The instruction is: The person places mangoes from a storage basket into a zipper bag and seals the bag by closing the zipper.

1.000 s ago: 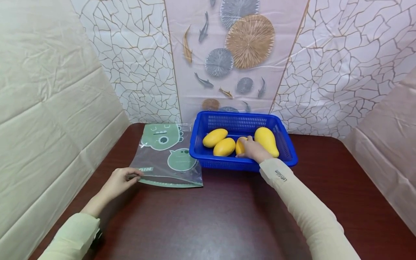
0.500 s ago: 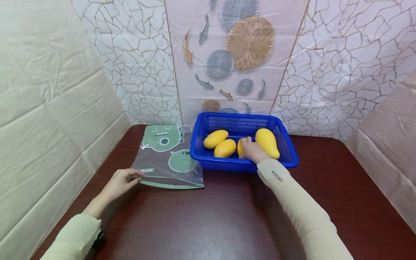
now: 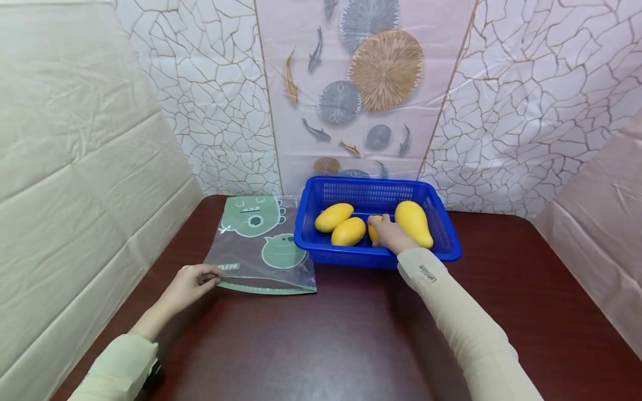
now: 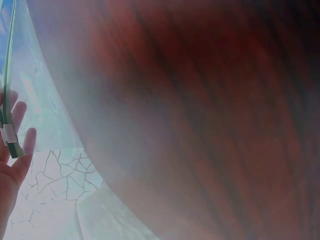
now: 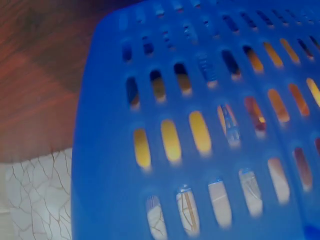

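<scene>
In the head view, my left hand (image 3: 188,287) pinches the open-mouth corner of a clear zip bag (image 3: 241,253) with green cartoon prints, lying on the table. A zip slider (image 4: 8,133) shows beside the left fingers in the left wrist view. My right hand (image 3: 393,235) reaches over the front rim of a blue plastic basket (image 3: 351,254) and grips a yellow mango (image 3: 373,229), partly hidden by the fingers. Two more mangoes, one behind (image 3: 334,217) and one in front (image 3: 348,231), lie left of it. A larger pear-shaped yellow fruit (image 3: 413,224) lies at the right.
The dark red-brown table (image 3: 321,345) extends in front of the bag and basket. A patterned cloth backdrop (image 3: 346,133) stands behind them. Pale cloth (image 3: 85,167) hangs on the left side, and more on the right. The basket's left side meets the bag's right edge.
My right hand's fingers have drawn in closer around the mango. The left hand stays at the bag's corner. The whole head view has shifted slightly, with the scene lower in frame.
</scene>
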The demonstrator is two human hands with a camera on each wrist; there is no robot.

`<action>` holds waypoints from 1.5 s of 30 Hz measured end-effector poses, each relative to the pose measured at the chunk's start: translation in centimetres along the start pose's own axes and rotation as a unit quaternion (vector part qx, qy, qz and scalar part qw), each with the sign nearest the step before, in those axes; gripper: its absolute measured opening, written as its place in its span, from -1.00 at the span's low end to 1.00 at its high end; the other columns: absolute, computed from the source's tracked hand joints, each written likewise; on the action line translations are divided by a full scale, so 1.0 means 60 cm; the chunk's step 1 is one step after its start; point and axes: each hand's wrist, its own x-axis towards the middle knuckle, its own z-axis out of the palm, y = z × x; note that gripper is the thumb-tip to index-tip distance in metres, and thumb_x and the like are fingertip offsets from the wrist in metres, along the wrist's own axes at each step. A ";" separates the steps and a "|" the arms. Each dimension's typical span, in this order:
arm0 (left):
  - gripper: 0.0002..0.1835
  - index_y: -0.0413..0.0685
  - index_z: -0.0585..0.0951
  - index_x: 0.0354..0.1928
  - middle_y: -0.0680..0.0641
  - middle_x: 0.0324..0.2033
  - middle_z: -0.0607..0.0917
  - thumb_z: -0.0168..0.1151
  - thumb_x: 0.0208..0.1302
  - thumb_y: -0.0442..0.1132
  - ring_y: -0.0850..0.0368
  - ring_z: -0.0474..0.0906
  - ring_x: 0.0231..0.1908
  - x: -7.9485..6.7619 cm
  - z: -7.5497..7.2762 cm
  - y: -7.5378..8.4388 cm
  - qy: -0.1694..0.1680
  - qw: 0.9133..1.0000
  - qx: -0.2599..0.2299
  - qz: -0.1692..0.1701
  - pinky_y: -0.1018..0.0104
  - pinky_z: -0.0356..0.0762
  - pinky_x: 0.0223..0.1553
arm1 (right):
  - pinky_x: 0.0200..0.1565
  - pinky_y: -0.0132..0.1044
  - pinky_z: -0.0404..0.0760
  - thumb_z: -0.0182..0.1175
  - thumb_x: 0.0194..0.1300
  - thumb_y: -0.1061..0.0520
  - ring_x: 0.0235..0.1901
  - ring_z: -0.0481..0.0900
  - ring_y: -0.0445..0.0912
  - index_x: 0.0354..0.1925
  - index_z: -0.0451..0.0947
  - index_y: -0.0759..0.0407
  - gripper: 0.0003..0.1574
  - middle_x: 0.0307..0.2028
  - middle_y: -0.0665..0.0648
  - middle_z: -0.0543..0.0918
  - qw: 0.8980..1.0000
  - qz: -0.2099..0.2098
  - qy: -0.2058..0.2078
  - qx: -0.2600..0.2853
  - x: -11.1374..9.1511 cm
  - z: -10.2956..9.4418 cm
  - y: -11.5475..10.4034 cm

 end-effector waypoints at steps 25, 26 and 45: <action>-0.86 -0.11 0.70 -0.33 -0.01 -0.39 0.75 0.36 0.04 -0.44 0.25 0.67 -0.36 -0.003 0.000 0.009 -0.016 1.000 0.009 -0.023 0.38 0.65 -0.31 | -0.05 0.13 0.50 0.26 0.17 0.13 -0.10 0.51 0.28 0.30 0.25 0.24 -0.24 0.17 0.51 0.35 0.990 -0.066 0.114 0.044 -0.006 -0.008 0.017; -0.86 -0.11 0.70 -0.33 -0.01 -0.39 0.75 0.36 0.04 -0.44 0.27 0.67 -0.36 -0.002 -0.001 0.011 -0.016 1.000 0.009 -0.022 0.37 0.65 -0.32 | -0.04 0.14 0.49 0.25 0.18 0.13 -0.09 0.51 0.29 0.30 0.25 0.24 -0.24 0.18 0.51 0.34 0.990 -0.070 0.116 0.049 -0.009 -0.010 0.017; -0.88 -0.02 0.69 -0.42 0.07 -0.46 0.74 0.40 0.00 -0.39 0.34 0.63 -0.42 0.008 -0.006 0.008 0.012 0.999 0.050 -0.014 0.34 0.62 -0.35 | 0.01 0.15 0.46 0.21 0.18 0.16 0.05 0.44 0.27 0.28 0.27 0.27 -0.29 0.19 0.47 0.38 0.976 -0.137 0.137 0.101 -0.047 -0.052 -0.014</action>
